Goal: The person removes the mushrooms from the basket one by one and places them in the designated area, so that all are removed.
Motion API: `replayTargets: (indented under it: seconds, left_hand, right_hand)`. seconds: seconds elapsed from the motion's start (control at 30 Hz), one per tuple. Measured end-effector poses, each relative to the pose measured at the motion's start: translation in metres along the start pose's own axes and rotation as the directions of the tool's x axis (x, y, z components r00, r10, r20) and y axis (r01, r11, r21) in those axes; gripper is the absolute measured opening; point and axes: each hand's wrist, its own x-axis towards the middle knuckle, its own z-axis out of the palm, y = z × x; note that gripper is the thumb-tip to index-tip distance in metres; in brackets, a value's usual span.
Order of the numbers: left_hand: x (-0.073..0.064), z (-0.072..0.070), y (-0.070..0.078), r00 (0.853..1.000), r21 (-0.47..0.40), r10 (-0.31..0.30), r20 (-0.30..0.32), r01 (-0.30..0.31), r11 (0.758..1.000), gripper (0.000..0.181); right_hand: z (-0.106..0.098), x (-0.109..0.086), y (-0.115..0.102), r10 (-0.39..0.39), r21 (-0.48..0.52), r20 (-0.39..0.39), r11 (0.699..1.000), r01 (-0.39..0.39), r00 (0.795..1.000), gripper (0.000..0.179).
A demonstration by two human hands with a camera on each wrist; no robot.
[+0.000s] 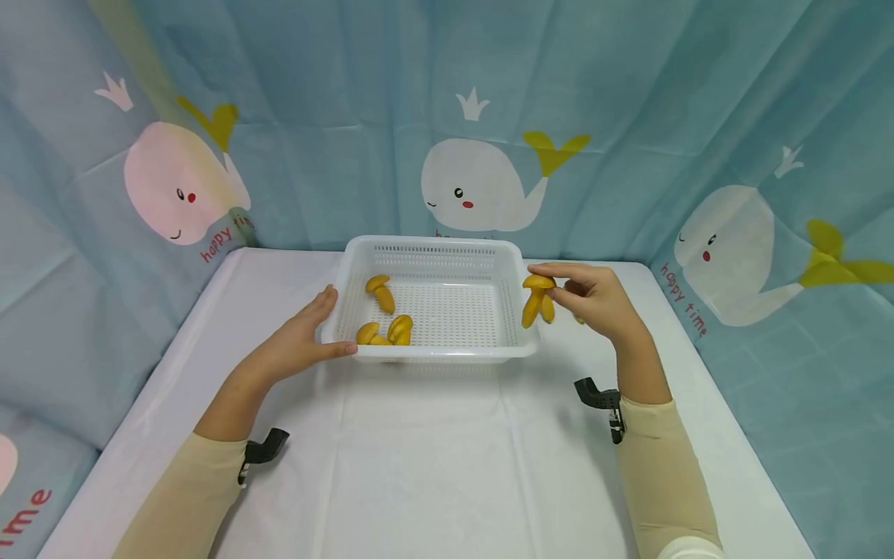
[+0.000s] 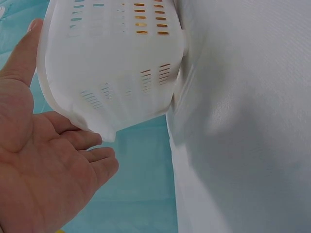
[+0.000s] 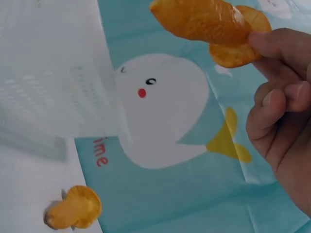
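A white plastic basket point(image 1: 433, 354) with slotted walls holds several yellow mushrooms, one mushroom point(image 1: 380, 295) lying apart towards the back. My left hand point(image 1: 296, 339) rests against the basket's left end, thumb on the front corner of the rim and fingers loosely extended along the side. Just past the right rim, my right hand point(image 1: 590, 299) pinches a yellow mushroom point(image 1: 536, 291) by its cap between thumb and forefinger, stem pointing down. In the right wrist view, another mushroom point(image 3: 75, 208) lies on the table below that hand.
A white cloth point(image 1: 433, 458) covers the table. Blue curtains point(image 1: 314, 155) printed with whales stand behind it and at both sides. Part of another yellow piece point(image 1: 578, 318) shows beneath the right hand, mostly hidden.
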Motion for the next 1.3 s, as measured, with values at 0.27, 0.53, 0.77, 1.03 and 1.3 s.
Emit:
replayTargets:
  seconds: [0.27, 0.53, 0.77, 1.03, 1.3]
  left_hand:
    - [0.0, 0.004, -0.003, 1.0, -0.031, 0.001, 0.003, -0.001, 1.0, 0.126]
    - [0.0, 0.0, -0.001, 1.0, -0.03, 0.003, -0.007, -0.003, 1.0, 0.125]
    - [-0.001, 0.002, -0.005, 1.0, -0.022, -0.003, -0.006, 0.002, 1.0, 0.126]
    - [-0.003, -0.002, -0.002, 1.0, 0.005, 0.011, -0.014, -0.01, 1.0, 0.126]
    - [-0.002, -0.002, 0.0, 1.0, -0.001, 0.006, 0.006, -0.006, 1.0, 0.127]
  right_hand:
    - [-0.019, -0.012, 0.02, 0.065, -0.107, 0.021, 0.992, -0.062, 0.998, 0.036]
    - [-0.044, -0.018, 0.042, 0.191, -0.229, -0.06, 0.953, -0.2, 0.98, 0.033]
    - [-0.059, -0.028, 0.038, 0.28, -0.184, -0.114, 0.937, -0.297, 0.953, 0.032]
    - [-0.074, -0.036, 0.061, 0.315, -0.225, -0.208, 0.906, -0.359, 0.926, 0.032]
    - [-0.089, -0.035, 0.087, 0.428, -0.242, -0.208, 0.849, -0.47, 0.879, 0.033]
